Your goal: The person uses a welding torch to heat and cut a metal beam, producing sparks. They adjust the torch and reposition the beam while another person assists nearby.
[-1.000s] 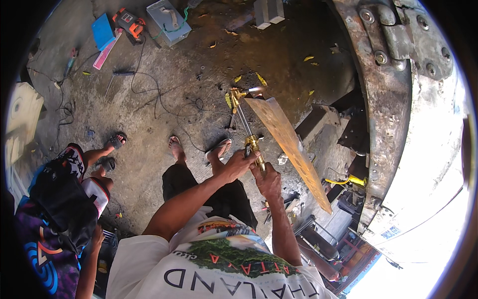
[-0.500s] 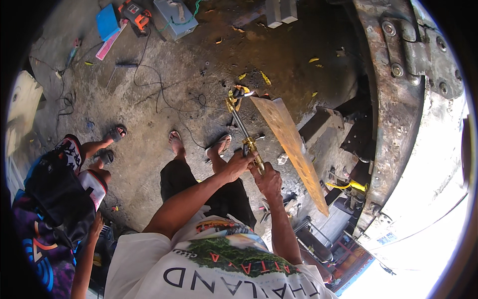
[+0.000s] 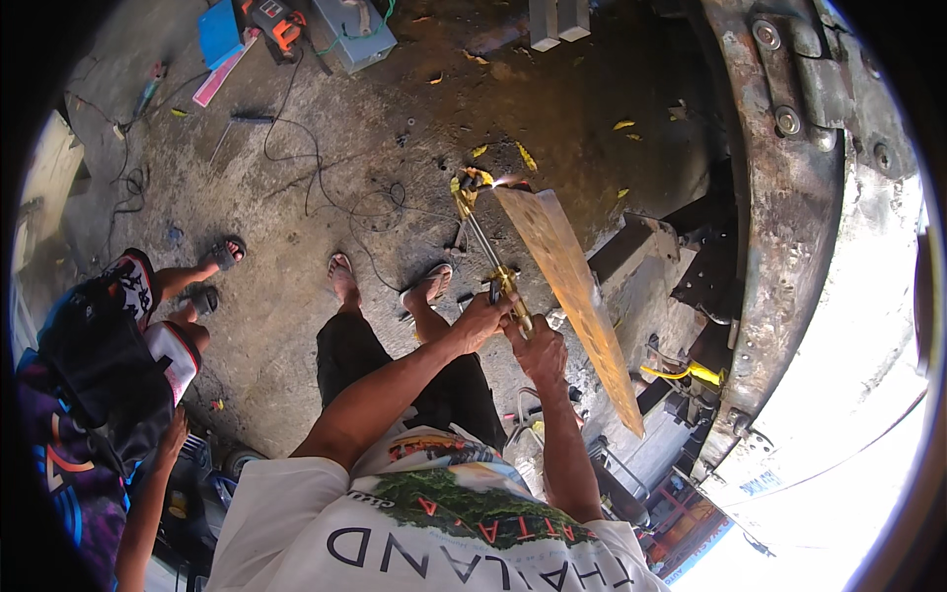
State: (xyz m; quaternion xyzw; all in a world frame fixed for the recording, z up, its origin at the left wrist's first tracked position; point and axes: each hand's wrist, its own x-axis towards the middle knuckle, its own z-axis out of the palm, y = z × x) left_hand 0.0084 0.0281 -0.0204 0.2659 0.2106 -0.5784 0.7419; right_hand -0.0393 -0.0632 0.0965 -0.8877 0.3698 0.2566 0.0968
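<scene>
Both my hands are closed around a cutting torch with brass fittings and slim steel tubes. My left hand grips it by the brass valve section, and my right hand wraps the rear end just behind. At the torch's far end, the angled brass head points right, and a bright flame comes from its tip. The flame meets the far edge of a long rusty metal plate, which slants down to the right beside the torch. My fingers partly hide the torch's rear end.
Another person is at the left, one arm lowered. A large worn metal structure with bolts borders the right. Black cable lies on the concrete; an orange-black machine and a grey metal box stand far left.
A whitish flame now shows plainly at the torch tip, where only a small glow showed before. My hands and the torch's rear end have shifted slightly right. The other person has shifted slightly left.
</scene>
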